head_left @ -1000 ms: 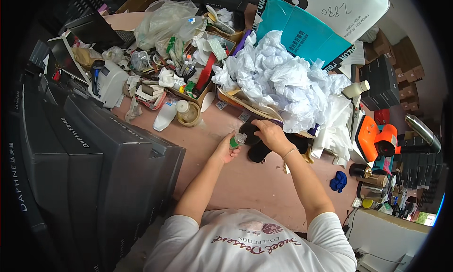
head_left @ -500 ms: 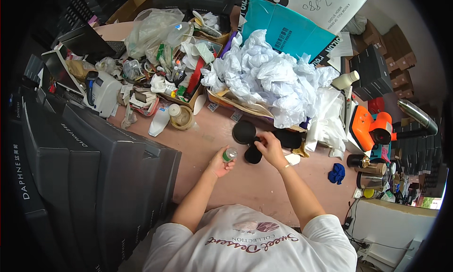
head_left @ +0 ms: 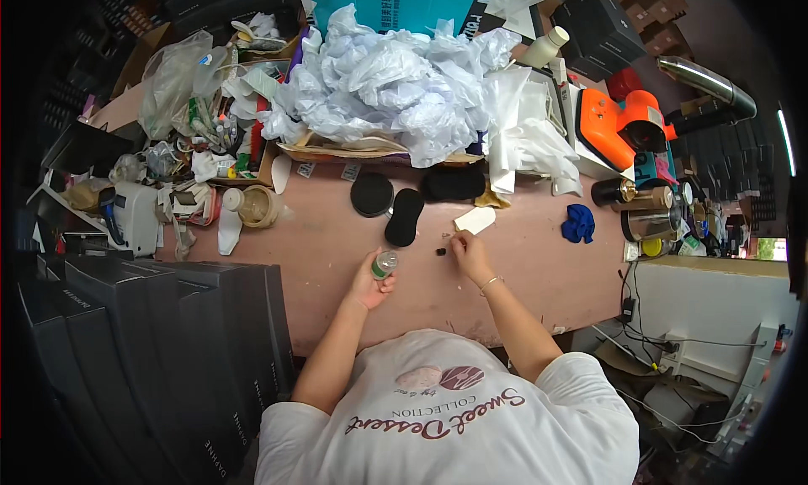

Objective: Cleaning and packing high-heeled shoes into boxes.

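My left hand [head_left: 370, 283] is wrapped round a small clear bottle [head_left: 385, 264] with a green label, held tilted just above the table. My right hand [head_left: 470, 258] is low over the table, thumb and fingertips drawn together; what they pinch, if anything, is too small to tell. A small black cap-like piece [head_left: 440, 252] lies just left of those fingertips. Beyond the hands are a round black tin [head_left: 371, 194], a black sponge with rounded ends [head_left: 405, 217] and a longer black pad [head_left: 453, 183]. A white flat piece [head_left: 475, 221] rests right above my right fingers.
Crumpled white paper [head_left: 396, 81] heaps up in a box at the back. Dark shoeboxes [head_left: 168, 333] stand at the left. A blue cloth [head_left: 578, 224], an orange device [head_left: 606, 127] and a glass jug [head_left: 650, 224] are at the right. A lidded tub [head_left: 257, 205] stands left.
My right hand has left the black sponge and moved right, beside the small black piece. The sponge now lies by the round tin. My left hand still holds the bottle. The view has shifted.
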